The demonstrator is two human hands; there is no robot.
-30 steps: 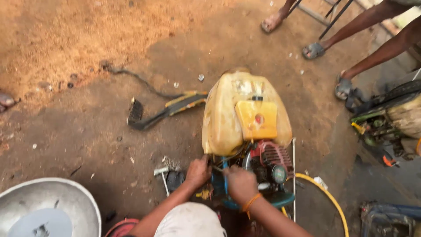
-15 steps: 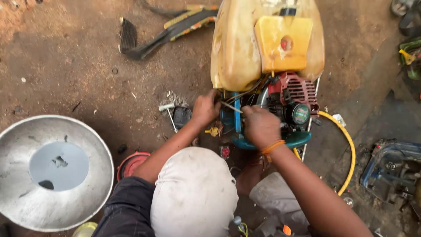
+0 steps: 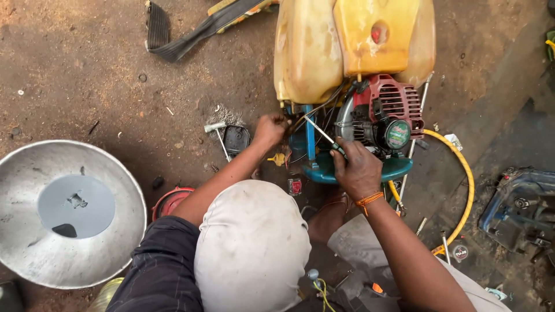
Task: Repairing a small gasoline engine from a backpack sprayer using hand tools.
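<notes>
A thin metal screwdriver (image 3: 319, 133) is gripped in the closed right hand (image 3: 357, 167) and angled toward wires under the dirty yellow plastic tank (image 3: 352, 46) beside the red-cowled small engine (image 3: 384, 112), where the left hand (image 3: 270, 128) is pinched onto the wiring.

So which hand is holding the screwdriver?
The right hand, the one with the orange band at its wrist, grips the screwdriver and points it into the machine. The left hand holds no tool and only reaches in under the yellow tank.
</notes>
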